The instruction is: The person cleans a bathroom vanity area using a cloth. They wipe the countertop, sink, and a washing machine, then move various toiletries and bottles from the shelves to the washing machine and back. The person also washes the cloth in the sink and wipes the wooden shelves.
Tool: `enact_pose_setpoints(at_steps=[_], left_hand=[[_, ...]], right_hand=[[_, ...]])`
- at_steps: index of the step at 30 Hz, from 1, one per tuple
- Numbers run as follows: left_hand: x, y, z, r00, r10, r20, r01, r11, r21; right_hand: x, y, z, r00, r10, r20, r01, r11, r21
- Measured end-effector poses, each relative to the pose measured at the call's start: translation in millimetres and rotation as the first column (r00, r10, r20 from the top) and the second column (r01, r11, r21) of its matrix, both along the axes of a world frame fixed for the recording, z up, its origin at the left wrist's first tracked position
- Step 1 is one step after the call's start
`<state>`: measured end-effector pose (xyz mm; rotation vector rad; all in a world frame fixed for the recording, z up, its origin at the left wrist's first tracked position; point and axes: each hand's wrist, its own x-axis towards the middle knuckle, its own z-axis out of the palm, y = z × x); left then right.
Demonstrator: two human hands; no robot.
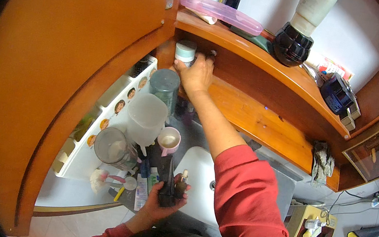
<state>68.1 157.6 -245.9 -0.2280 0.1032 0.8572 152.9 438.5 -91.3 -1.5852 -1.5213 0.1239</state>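
Observation:
My right hand (197, 73) reaches into the lower shelf of a wooden wall cabinet, its fingers around the side of a jar with a pale teal lid (185, 51); how firmly they hold it is hard to see. Low in front of me, my left hand (165, 200) holds a dark dropper bottle (181, 186) and a black tapered bottle (166, 188) together. Between the two hands stand a pink cup (169, 140), a frosted plastic container (147, 116) and a grey lidded canister (165, 85).
An open cabinet door (86, 49) fills the left. The upper shelf (250, 49) carries a pink case (222, 14), a black-capped tube (294, 42) and a dark blue jar (337, 94). A white compartment organizer (101, 124) and clear canister (116, 149) stand beside the white sink (197, 178).

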Motion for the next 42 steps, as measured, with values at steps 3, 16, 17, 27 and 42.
enact_pose_setpoints(at_steps=[3, 16, 17, 27, 42], left_hand=[[3.4, 3.8, 3.5, 0.998, 0.005, -0.056, -0.006, 1.0, -0.019], [5.6, -2.3, -2.2, 0.993, 0.058, -0.1, -0.075, 0.981, -0.179], [5.4, -2.4, -3.9, 0.994, 0.055, -0.09, -0.072, 0.978, -0.198], [-6.2, -9.7, -3.8, 0.992, 0.106, -0.069, -0.113, 0.988, -0.106], [-0.9, -9.0, -4.4, 0.993, 0.08, -0.082, -0.089, 0.989, -0.117]], right_hand=[[0.5, 6.6, -4.7, 0.999, -0.001, -0.032, 0.002, 0.999, 0.045], [-8.7, 20.3, -17.6, 0.992, -0.074, -0.102, 0.092, 0.977, 0.192], [-8.3, 22.4, -20.4, 0.992, -0.077, -0.101, 0.096, 0.975, 0.199], [-16.1, 11.9, -8.3, 0.984, -0.146, -0.105, 0.159, 0.979, 0.131], [13.7, -7.7, 16.3, 0.906, 0.117, 0.407, -0.178, 0.977, 0.115]])
